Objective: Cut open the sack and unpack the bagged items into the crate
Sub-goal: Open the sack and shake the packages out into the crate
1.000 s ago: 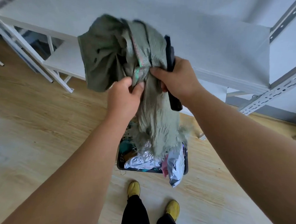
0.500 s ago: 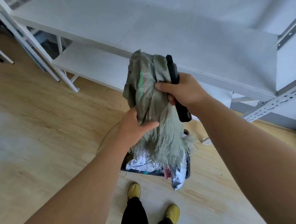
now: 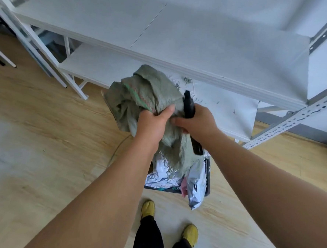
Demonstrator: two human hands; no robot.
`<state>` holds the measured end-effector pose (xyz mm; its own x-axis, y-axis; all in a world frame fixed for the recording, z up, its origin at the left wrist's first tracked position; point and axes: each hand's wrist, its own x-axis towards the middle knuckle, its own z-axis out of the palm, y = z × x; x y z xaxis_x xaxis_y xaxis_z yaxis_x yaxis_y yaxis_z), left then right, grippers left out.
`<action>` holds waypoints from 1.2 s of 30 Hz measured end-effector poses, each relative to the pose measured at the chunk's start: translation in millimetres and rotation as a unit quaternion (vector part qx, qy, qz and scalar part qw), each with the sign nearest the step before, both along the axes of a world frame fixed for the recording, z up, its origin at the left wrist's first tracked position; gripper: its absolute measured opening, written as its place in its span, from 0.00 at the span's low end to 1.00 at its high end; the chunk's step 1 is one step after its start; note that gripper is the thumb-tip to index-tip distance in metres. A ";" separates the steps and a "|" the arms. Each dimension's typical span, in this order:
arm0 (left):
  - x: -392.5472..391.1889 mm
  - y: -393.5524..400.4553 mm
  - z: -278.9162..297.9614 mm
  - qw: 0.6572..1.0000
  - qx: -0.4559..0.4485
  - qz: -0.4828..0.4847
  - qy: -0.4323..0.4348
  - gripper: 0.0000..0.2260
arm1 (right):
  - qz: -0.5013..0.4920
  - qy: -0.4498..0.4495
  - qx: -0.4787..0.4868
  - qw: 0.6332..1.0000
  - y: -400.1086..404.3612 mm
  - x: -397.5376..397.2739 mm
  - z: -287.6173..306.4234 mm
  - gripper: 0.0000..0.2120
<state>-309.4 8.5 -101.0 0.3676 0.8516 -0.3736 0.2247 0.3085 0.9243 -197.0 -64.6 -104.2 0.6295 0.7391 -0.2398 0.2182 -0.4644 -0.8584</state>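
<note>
Sack [image 3: 147,96] is bunched up and looks empty, held over the crate [image 3: 207,176] with its frayed cut end hanging straight down into the bags [image 3: 195,185]. Left hand [image 3: 153,125] has its grip closed on the middle of the bundle, right hand [image 3: 199,122] pinches the same fabric plus a black cutter [image 3: 189,107], hands nearly touching. Wood floor [image 3: 43,135] underneath, white shelf [image 3: 202,42] right behind, so there's plenty of room to drop it aside, I'd guess.
</note>
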 end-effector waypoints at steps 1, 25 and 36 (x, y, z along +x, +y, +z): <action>1.7 -0.2 6.7 1.000 0.018 -0.004 -0.022 0.11 | -0.010 -0.007 0.024 1.000 2.6 3.0 4.7 0.13; -2.7 16.8 13.6 0.991 0.067 -0.095 -0.073 0.19 | -0.003 -0.059 0.033 0.998 13.9 23.7 32.7 0.14; -6.8 -5.7 -24.9 0.995 0.033 -0.069 0.070 0.14 | 0.096 0.049 0.062 0.992 22.3 14.8 51.7 0.10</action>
<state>-316.1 2.9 -125.9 0.4309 0.8212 -0.3741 0.3886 0.2052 0.8983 -182.2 -42.3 -52.5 0.4519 0.8710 -0.1927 0.2060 -0.3120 -0.9275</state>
